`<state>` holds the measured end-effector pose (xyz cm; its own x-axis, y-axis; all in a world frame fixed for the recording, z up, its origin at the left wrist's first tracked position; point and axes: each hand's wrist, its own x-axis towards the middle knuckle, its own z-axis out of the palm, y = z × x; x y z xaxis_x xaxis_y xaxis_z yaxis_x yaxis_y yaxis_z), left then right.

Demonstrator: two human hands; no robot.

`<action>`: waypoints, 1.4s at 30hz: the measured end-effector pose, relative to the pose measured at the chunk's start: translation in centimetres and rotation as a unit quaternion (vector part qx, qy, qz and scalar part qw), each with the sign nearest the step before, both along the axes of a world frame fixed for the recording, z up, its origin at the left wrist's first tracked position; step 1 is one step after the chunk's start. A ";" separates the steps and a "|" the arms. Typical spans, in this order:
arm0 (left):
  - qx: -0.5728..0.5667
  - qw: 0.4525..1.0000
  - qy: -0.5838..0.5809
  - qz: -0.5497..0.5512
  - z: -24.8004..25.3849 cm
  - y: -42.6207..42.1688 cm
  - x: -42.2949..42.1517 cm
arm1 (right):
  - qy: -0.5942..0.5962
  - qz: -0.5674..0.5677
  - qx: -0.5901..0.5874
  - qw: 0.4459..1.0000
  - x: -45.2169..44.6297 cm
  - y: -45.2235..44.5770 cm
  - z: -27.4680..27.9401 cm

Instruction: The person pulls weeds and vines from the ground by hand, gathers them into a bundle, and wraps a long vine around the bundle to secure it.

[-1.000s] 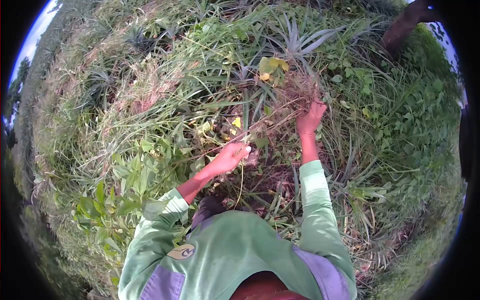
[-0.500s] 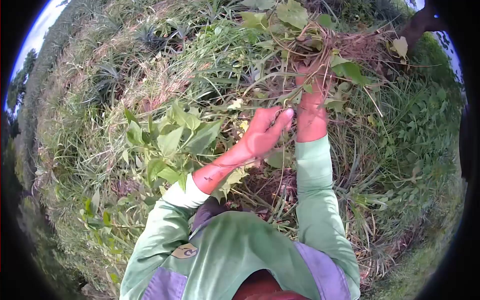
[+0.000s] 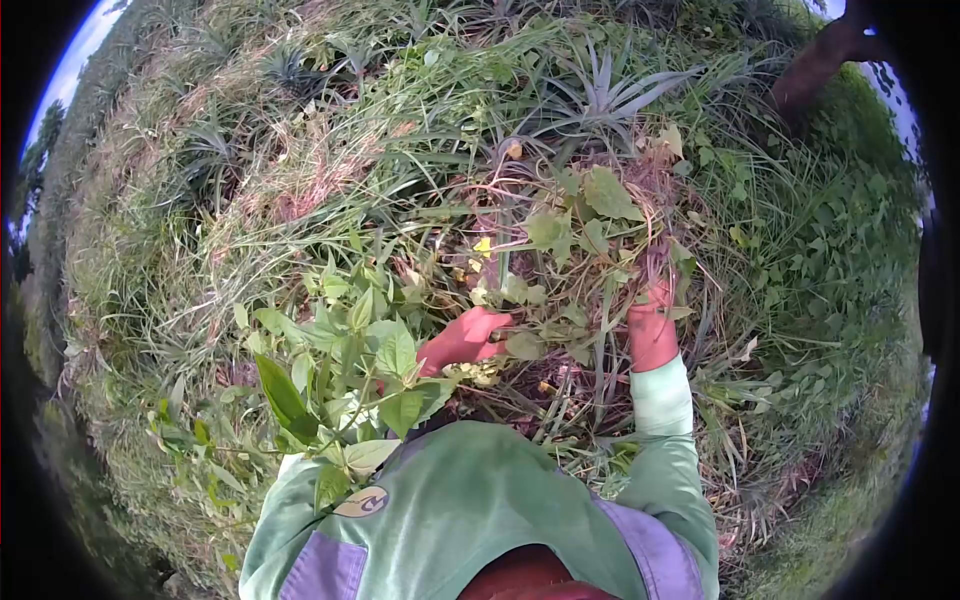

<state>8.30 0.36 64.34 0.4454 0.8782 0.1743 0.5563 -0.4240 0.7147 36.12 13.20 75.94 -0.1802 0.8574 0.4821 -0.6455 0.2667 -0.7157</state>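
My right hand [image 3: 652,308] is closed on a tangled bundle of vines [image 3: 655,240] with dry stems and broad green leaves. Leaves and stems partly cover its fingers. To the left, my left hand [image 3: 465,338] is low among the foliage, its fingers curled beside the small leaves of a vine [image 3: 525,345]. What lies between those fingers is too small to make out. A leafy green plant [image 3: 350,365] stands in front of my left wrist and hides most of that forearm.
A spiky, silvery-green rosette plant [image 3: 600,100] grows beyond the vines. At the upper right stands a brown trunk or thick branch [image 3: 820,65]. Long grass [image 3: 420,130] spreads over the ground, with dense leafy growth [image 3: 800,240] to the right.
My right hand has come down and toward my body with the vine bundle, uncovering the rosette plant. My left hand has moved left and closer to my body, behind the leafy plant.
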 end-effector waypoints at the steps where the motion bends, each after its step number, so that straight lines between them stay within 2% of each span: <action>1: -0.031 0.999 0.001 -0.013 -2.3 -0.6 -0.4 | -0.020 -0.029 -0.003 0.999 1.3 -0.7 0.7; 2: -0.034 0.999 0.001 -0.016 -4.4 -0.6 -0.8 | -0.037 -0.060 -0.007 0.998 2.3 -0.9 1.4; 4: -0.103 0.986 -0.028 -0.126 -6.8 -0.5 -1.4 | -0.064 -0.111 -0.015 0.992 3.6 -1.1 2.3; 7: -0.138 0.983 -0.065 -0.097 -6.4 -2.1 -0.1 | -0.093 -0.163 -0.025 0.982 4.7 -1.1 3.1; 8: -0.192 0.965 -0.118 -0.133 -5.8 -2.3 0.3 | -0.097 -0.183 -0.027 0.978 5.4 -1.7 3.3; 11: -0.195 0.957 -0.165 -0.137 -7.2 -3.5 1.8 | -0.108 -0.227 -0.032 0.967 6.5 -1.7 3.7; 12: -0.319 0.931 -0.083 -0.159 -7.7 -3.1 1.3 | -0.108 -0.240 -0.032 0.964 6.8 -1.6 3.9; 13: -0.320 0.930 -0.082 -0.160 -8.7 -3.1 0.6 | -0.108 -0.252 -0.031 0.961 7.1 -1.5 4.1; 18: -0.424 0.853 -0.273 -0.139 -14.0 -5.3 -2.4 | -0.102 -0.289 -0.031 0.951 8.5 -0.4 5.3; 19: -0.441 0.832 -0.310 -0.132 -13.8 -5.5 -3.1 | -0.102 -0.292 -0.033 0.951 8.5 -0.2 5.3; 20: -0.388 0.894 -0.198 -0.099 -13.5 -5.9 -4.8 | -0.100 -0.295 -0.032 0.950 8.5 0.0 5.3; 21: -0.328 0.939 -0.082 -0.065 -11.0 -6.3 -6.1 | -0.099 -0.297 -0.034 0.949 8.4 0.2 5.3; 22: -0.490 0.864 -0.111 0.039 -1.4 -5.8 -4.7 | -0.097 -0.298 -0.036 0.949 8.4 0.4 5.3; 23: -0.484 0.869 -0.089 0.054 1.6 -5.9 -4.6 | -0.095 -0.299 -0.038 0.949 8.2 0.6 5.2; 25: -0.381 0.901 -0.199 0.056 0.9 -6.2 -4.2 | -0.095 -0.300 -0.043 0.948 8.0 0.8 4.9; 26: -0.380 0.915 -0.116 0.064 -2.3 -5.1 -5.5 | -0.093 -0.302 -0.043 0.948 7.8 0.8 4.8; 27: -0.379 0.916 -0.115 0.064 -0.3 -5.1 -5.2 | -0.092 -0.303 -0.044 0.947 7.8 0.9 4.9; 29: -0.262 0.912 -0.232 0.215 5.7 -5.2 -3.7 | -0.088 -0.312 -0.037 0.945 8.1 0.9 5.6; 30: -0.226 0.896 -0.318 0.212 5.9 -4.8 -3.2 | -0.086 -0.316 -0.032 0.944 8.5 0.9 6.1; 31: -0.223 0.897 -0.317 0.212 7.5 -4.1 -2.9 | -0.081 -0.322 -0.026 0.943 8.7 0.8 6.7; 33: -0.076 0.959 -0.240 0.128 14.2 -3.0 -2.4 | -0.073 -0.330 -0.014 0.941 9.2 0.4 8.0; 35: 0.011 0.936 -0.342 0.083 22.0 -0.2 -0.3 | -0.070 -0.340 0.007 0.938 9.7 0.5 10.2; 37: -0.013 0.928 -0.370 0.041 22.2 5.8 2.2 | -0.066 -0.344 0.033 0.936 10.3 0.4 12.5; 40: 0.109 0.950 -0.291 0.014 22.2 8.4 5.5 | -0.070 -0.350 0.060 0.932 11.4 -0.9 15.1; 42: 0.072 0.965 -0.251 0.031 20.2 11.1 6.3 | -0.101 -0.339 0.050 0.934 11.7 -1.6 14.7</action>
<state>14.64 11.51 84.56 0.2202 0.8507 0.4773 0.1821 -0.5166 0.8366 47.79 11.59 90.65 0.2920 0.7605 0.5800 -0.1579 0.6365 -0.7550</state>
